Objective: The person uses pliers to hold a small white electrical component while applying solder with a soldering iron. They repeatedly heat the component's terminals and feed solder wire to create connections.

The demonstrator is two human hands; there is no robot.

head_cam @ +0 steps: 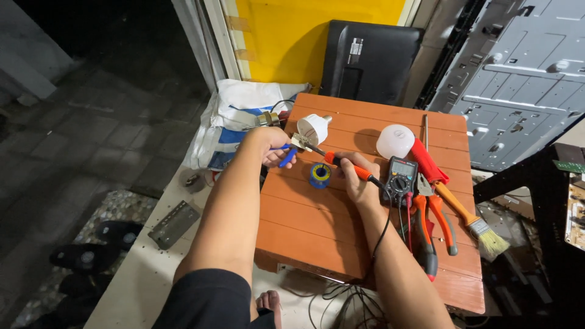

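In the head view, the right hand [353, 180] is closing around the orange handle of a soldering iron [341, 161], whose dark tip is reaching up and left toward the left hand [273, 146]. The left hand is gripping a blue-handled tool [285, 157], fingers curled shut; just past its fingertips a small part is meeting the iron's tip, though it is too small to tell what it is. Right beyond that spot a white bulb base [314, 128] is lying on the orange table [323, 225]. Between the two hands, slightly below the iron, a blue solder spool [319, 175] is sitting. Just beside the right hand's knuckles a multimeter [400, 178] is lying, with orange-handled pliers [436, 219] and a paintbrush [475, 222] farther out.
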